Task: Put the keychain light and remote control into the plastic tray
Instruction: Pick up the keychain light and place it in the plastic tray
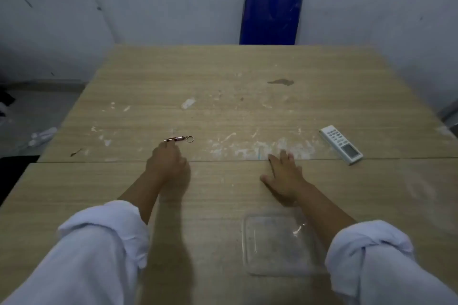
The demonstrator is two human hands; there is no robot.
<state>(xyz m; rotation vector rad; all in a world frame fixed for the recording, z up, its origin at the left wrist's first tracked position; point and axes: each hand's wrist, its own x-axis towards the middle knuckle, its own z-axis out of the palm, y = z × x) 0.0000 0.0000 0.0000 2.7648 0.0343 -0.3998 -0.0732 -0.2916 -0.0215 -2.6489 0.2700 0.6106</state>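
Observation:
The small keychain light (179,139), dark red with a metal ring on its right end, lies on the wooden table left of centre. My left hand (166,162) is just below it, fingers curled, fingertips at its left end; contact is unclear. My right hand (284,177) rests flat on the table with fingers spread, holding nothing. The white remote control (341,144) lies at an angle far to the right of that hand. The clear plastic tray (277,245) sits near the front edge, under my right forearm, with nothing in it.
A blue chair (271,16) stands behind the table's far edge against the wall. A seam (223,161) between two tabletops runs across under my hands. The surface carries white paint smears. Cloth lies on the floor (42,135) at the left.

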